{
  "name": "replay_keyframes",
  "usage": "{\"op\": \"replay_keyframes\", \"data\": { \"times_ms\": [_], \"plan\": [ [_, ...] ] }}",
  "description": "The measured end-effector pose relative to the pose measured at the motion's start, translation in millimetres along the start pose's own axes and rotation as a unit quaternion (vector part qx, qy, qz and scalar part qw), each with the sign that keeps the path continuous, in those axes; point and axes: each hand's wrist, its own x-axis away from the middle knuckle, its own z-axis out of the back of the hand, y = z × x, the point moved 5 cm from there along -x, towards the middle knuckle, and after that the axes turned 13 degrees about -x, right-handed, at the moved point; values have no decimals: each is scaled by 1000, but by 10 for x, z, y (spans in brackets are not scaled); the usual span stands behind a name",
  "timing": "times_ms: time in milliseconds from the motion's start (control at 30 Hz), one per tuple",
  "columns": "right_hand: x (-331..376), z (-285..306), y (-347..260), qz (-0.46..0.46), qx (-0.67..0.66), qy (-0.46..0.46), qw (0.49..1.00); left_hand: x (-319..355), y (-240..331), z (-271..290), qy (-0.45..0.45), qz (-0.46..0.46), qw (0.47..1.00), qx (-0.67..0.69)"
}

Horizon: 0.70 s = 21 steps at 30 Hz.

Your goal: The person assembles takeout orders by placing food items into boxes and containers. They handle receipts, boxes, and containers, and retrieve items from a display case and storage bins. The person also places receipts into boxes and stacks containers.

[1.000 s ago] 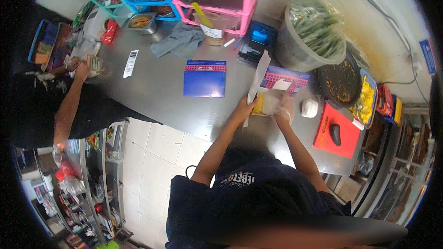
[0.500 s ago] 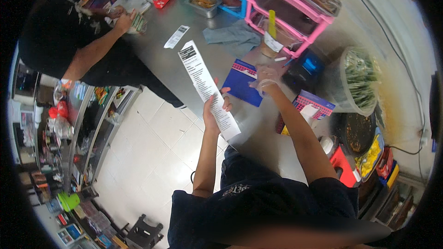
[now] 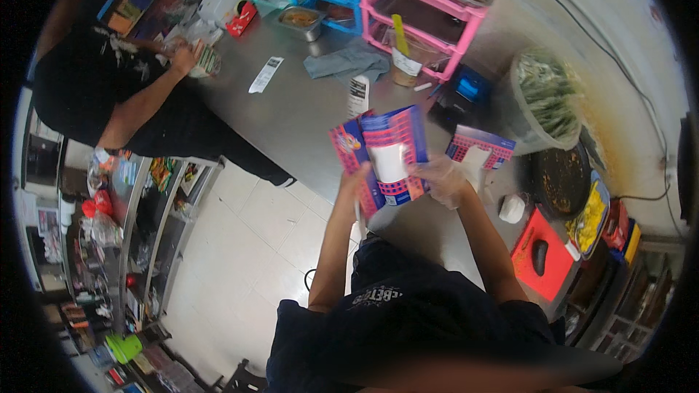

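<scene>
In front of my body I hold a pink-and-blue printed folded card sleeve (image 3: 406,127) with a white panel on its front. My left hand (image 3: 354,180) grips its left side, fingers closed on the card. The long white printed receipt (image 3: 358,94) is also in that hand, mostly hidden behind the sleeve, its top end sticking out above. My right hand (image 3: 445,180), in a clear plastic glove, pinches the right edge of the sleeve. A similar pink-and-blue piece (image 3: 480,148) lies on the metal table to the right.
Further back on the metal table (image 3: 240,127) are a short receipt (image 3: 266,75), a grey cloth (image 3: 346,63) and a pink rack (image 3: 437,4). To the right stand a tub of green vegetables (image 3: 546,102), a black pan (image 3: 561,182) and a red board (image 3: 545,255). Another person (image 3: 124,94) works at left.
My right hand has lifted the sleeve off the table and brought it to my left hand, its patterned side now showing. The receipt has gone mostly behind it.
</scene>
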Motion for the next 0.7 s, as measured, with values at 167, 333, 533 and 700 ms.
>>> {"op": "replay_keyframes", "data": {
  "times_ms": [167, 333, 533, 700],
  "plan": [
    [580, 32, -96, 31, -185, 119, 975, 53, 293, -186, 5, -143, 983, -114],
    [1042, 132, -158, 74, -85, 91, 989, 161, 361, -471, 28, -277, 870, -408],
    [1478, 591, -65, -23, 423, 139, 895, 264, 225, -535, 112, -391, 645, -647],
    [1795, 680, 249, 134, 442, -14, 887, 295, -314, -622, -31, -250, 641, -725]
  ]
}}
